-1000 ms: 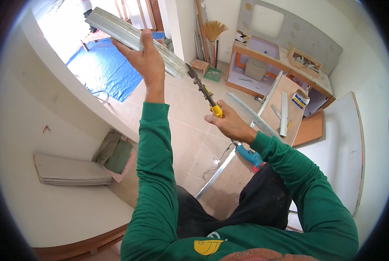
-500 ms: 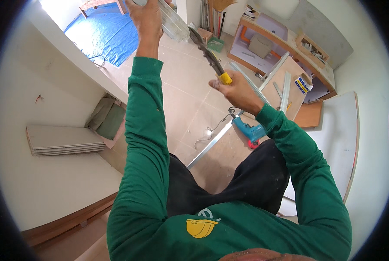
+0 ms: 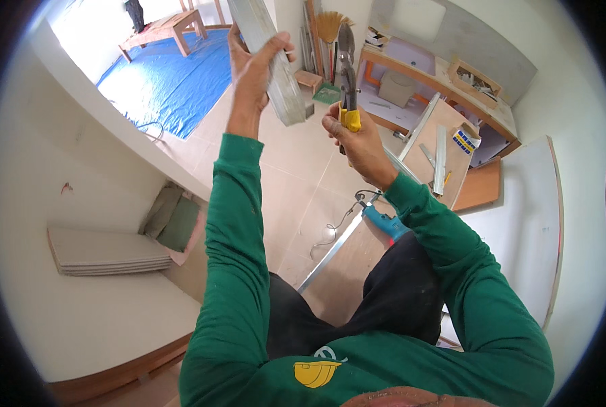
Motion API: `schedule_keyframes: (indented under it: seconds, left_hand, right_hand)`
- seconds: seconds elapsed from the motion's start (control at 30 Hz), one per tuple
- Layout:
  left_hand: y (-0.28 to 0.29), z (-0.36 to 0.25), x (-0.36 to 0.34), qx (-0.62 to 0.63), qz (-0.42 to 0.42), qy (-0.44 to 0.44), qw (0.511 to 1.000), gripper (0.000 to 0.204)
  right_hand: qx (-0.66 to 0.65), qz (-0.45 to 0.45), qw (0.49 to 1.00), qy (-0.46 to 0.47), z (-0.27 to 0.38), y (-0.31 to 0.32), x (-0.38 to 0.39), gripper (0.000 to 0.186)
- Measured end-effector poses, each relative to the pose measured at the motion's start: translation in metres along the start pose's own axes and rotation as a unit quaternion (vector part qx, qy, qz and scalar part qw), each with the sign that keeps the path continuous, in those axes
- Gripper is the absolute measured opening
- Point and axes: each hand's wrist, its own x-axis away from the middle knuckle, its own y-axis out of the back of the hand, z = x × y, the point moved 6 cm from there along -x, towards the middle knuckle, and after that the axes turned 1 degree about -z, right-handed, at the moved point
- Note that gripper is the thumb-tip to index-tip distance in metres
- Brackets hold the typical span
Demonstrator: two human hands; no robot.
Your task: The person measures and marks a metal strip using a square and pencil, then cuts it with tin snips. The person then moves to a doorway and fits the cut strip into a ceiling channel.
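My left hand grips a long galvanized metal channel near the top centre, held steeply with its lower end toward me. My right hand holds tin snips with yellow handles, their dark jaws pointing up just right of the channel, apart from it. Below, a teal power drill with a cord lies by a metal strip. More metal profiles rest on a wooden board at the right.
Blue tarp covers floor beyond the left opening, under a wooden bench. A cabinet and broom stand at the back. Stacked boards lie at left; a white panel leans at right.
The channel in my left hand has swung more upright and its lower end has parted from the snips. The snips have turned from a diagonal to nearly vertical.
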Motion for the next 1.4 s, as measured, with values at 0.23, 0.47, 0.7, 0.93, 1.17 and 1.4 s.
schedule_keyframes:
  seconds: [0.23, 0.47, 0.7, 0.93, 1.17, 1.4]
  left_hand:
    - [-0.054, -0.005, 0.019, -0.033, 0.012, -0.044, 0.998, 0.095]
    - [-0.071, -0.01, 0.026, -0.011, 0.039, -0.013, 0.999, 0.086]
    - [-0.066, -0.005, 0.026, -0.085, -0.035, -0.026, 0.995, 0.088]
    - [-0.082, 0.01, 0.034, -0.171, -0.119, -0.122, 0.97, 0.076]
    - [-0.029, 0.063, 0.02, 0.167, 0.009, 0.206, 0.964, 0.07]
    - [-0.052, 0.038, 0.023, -0.026, -0.067, 0.08, 0.994, 0.089]
  right_hand:
    - [-0.007, -0.004, 1.0, 0.013, -0.013, 0.02, -0.012, 0.033]
    - [-0.088, 0.066, 0.993, -0.033, -0.016, 0.018, -0.005, 0.029]
    - [0.039, 0.011, 0.998, 0.055, -0.008, 0.03, -0.011, 0.023]
    - [0.246, -0.073, 0.959, 0.116, 0.0, 0.045, -0.009, 0.02]
    - [-0.255, 0.152, 0.948, -0.118, 0.005, 0.022, 0.003, 0.031]
    - [0.342, -0.035, 0.921, 0.185, 0.027, 0.042, 0.005, 0.031]
